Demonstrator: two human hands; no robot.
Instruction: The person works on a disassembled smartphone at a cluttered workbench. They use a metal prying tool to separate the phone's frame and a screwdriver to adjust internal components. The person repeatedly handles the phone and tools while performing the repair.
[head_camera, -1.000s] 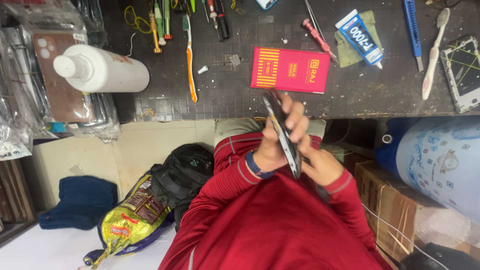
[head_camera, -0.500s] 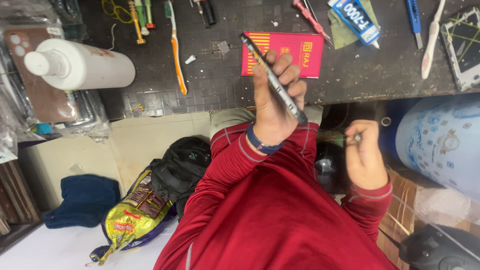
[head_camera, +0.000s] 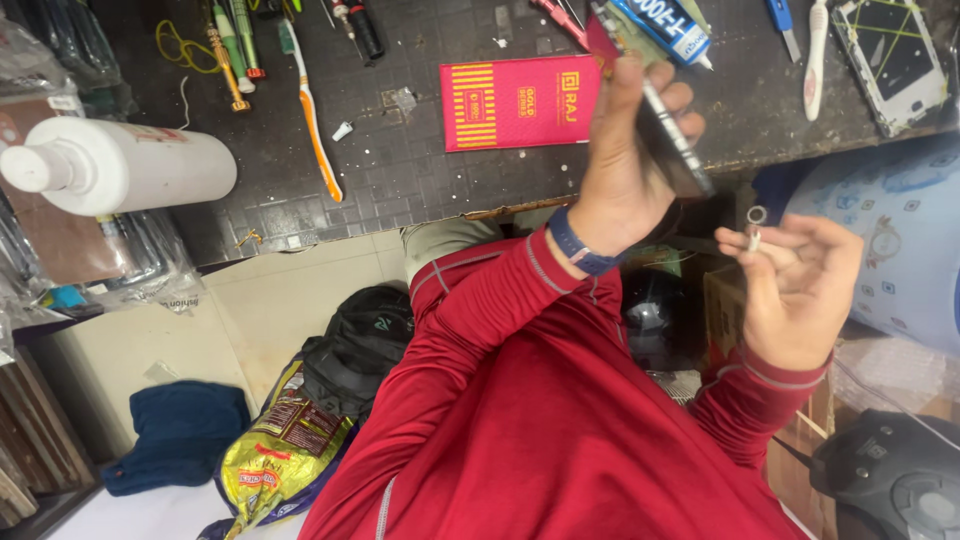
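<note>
Mat: dark gridded work surface (head_camera: 420, 170).
Box: flat pink-red carton (head_camera: 520, 102), centre of mat.
Bottle: white, lying on its side (head_camera: 120, 168), left edge.
Toothbrush: orange handle (head_camera: 318, 130), beside assorted tools.
Glue tube: blue-and-white (head_camera: 668, 26), top.
Floor: black backpack (head_camera: 358, 340), yellow snack bag (head_camera: 280, 450), blue cloth (head_camera: 180, 432).

The sleeves (head_camera: 480, 400) are deep red with thin grey seams; the wristband (head_camera: 578, 247) is blue. The desk (head_camera: 420, 170) is black with a fine grid. The booklet (head_camera: 520, 100) is pink-red with yellow stripes. The bottle (head_camera: 120, 168) is white, the toothbrush (head_camera: 312, 115) orange and white, and the phone (head_camera: 672, 130) dark.
</note>
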